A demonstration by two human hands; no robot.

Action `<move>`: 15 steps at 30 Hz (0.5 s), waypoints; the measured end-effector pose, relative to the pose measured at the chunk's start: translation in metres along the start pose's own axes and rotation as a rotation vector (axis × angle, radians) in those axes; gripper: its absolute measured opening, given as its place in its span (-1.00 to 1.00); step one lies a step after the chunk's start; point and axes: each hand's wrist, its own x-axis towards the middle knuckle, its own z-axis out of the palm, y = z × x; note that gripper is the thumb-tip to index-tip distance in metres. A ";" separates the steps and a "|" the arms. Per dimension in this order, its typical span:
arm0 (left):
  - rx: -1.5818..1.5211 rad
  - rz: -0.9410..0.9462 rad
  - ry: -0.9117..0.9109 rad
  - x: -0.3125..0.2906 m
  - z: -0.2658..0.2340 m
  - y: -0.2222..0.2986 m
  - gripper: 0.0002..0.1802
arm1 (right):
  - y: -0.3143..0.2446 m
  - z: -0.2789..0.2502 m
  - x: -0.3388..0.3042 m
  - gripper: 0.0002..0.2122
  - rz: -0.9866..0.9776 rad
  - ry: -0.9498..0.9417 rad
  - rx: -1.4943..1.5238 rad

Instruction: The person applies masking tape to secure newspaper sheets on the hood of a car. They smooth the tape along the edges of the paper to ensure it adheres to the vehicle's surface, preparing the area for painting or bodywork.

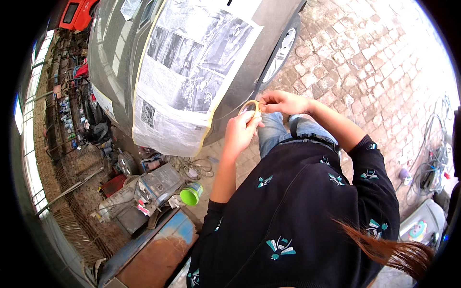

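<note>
A roll of yellow masking tape (252, 101) is held up in front of me, beside the grey car (235, 72). The fingers of my left hand (241, 130) are closed around its lower side. My right hand (284, 102) pinches at the roll's right edge; whether a loose tape end is between the fingertips is too small to tell. Newspaper sheets (192, 62) cover part of the car's bodywork just beyond my hands, with yellow tape (138, 72) along their edges. The lower part of the covering looks like whitish, wrinkled sheet.
The car's wheel (282, 55) stands on cobblestones (345, 53) to the right. At left are a light-green bucket (191, 193), coiled hose (192, 168), scrap parts and a rusty blue-brown panel (158, 252). Cables (434, 163) and a pale container (425, 223) lie at far right.
</note>
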 end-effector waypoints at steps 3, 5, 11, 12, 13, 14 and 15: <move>-0.134 -0.074 0.006 0.000 -0.001 -0.005 -0.84 | 0.005 -0.004 0.007 -0.85 0.012 -0.037 0.083; -0.187 -0.052 0.004 0.001 -0.006 -0.010 -0.82 | 0.012 -0.016 0.016 -0.85 -0.067 0.079 -0.100; -0.183 -0.042 0.181 0.021 -0.024 -0.007 -0.71 | 0.007 -0.060 0.056 -0.84 -0.252 0.525 -0.294; -0.205 -0.074 0.186 0.026 -0.030 -0.009 -0.68 | 0.006 -0.068 0.063 -0.83 -0.260 0.614 -0.274; -0.182 -0.117 0.209 0.032 -0.032 -0.008 -0.68 | 0.007 -0.073 0.067 -0.82 -0.232 0.688 -0.268; -0.158 -0.160 0.232 0.040 -0.034 -0.006 -0.67 | 0.008 -0.078 0.073 -0.82 -0.225 0.731 -0.318; -0.186 -0.141 0.243 0.050 -0.034 -0.005 -0.67 | 0.010 -0.082 0.080 -0.82 -0.215 0.775 -0.366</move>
